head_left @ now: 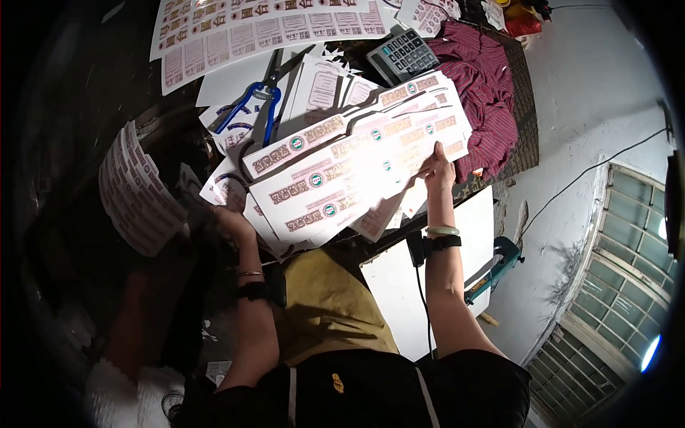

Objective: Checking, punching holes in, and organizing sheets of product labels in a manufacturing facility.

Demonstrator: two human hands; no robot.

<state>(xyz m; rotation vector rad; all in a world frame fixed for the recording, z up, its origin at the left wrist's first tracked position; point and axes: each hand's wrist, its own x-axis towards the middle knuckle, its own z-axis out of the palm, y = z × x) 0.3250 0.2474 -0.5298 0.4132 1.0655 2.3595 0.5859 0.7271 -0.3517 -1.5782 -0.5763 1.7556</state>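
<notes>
A white printed sheet [300, 196] with rows of reddish-brown panels and round green emblems slants in front of me, over other printed strips [296, 143]. My right hand [439, 171] grips its right edge, thumb on top and fingers underneath. By the lower left corner is my left hand [234, 222], its fingers in shadow. A paper piece with a blue arc [225, 189] lies just beyond them; whether they hold anything is unclear. Bright light washes out the sheet's middle.
Blue-handled shears [266, 96], a calculator [403, 57] and striped maroon cloth [485, 93] lie beyond the sheets. Large printed sheets [271, 36] cover the far side. At left, a curved printed sheet [139, 189] stands near another person's shadowed arm [132, 321]. A teal tool [496, 267] is at right.
</notes>
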